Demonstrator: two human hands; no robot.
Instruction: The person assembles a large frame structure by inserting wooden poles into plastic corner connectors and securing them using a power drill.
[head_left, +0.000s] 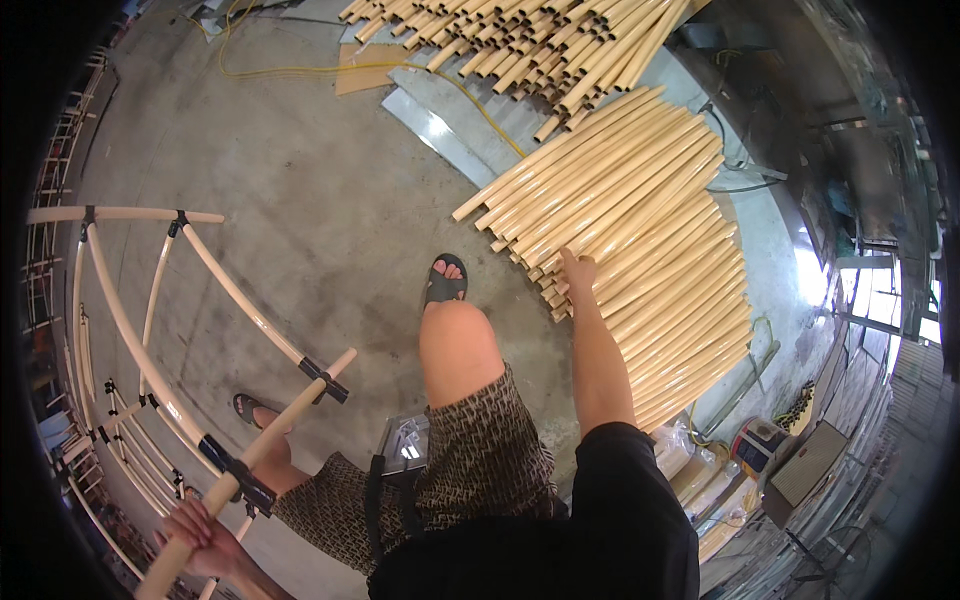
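- The left hand (200,538) is low in the picture, very near the person. Its fingers are wrapped tight around one long pale tube (262,452).
- That tube slants up and to the right. It lies across a curved frame (150,330) made of the same pale tubes.
- Black clips (322,380) join the tubes of the frame. One clip sits just by the top end of the held tube, and another sits close above the hand.
- The person stands on a grey concrete floor (310,190) in dark sandals, with one knee bent forward.
- The right hand (578,270) is stretched out far in front. It touches the near end of a big pile of tubes (640,240) on the floor.
- The fingers look bent down onto the tube ends. I cannot tell if they have closed on a tube or only rest there.
- I think the step now is picking one more tube from the pile while the other hand keeps the frame piece steady.
- The next move, I think, needs a firm hold on just one tube end. Then it must slide out without making the others roll.
- Farther off there is a second heap of shorter tubes (520,40). A yellow cable (300,70) snakes over the floor near it.
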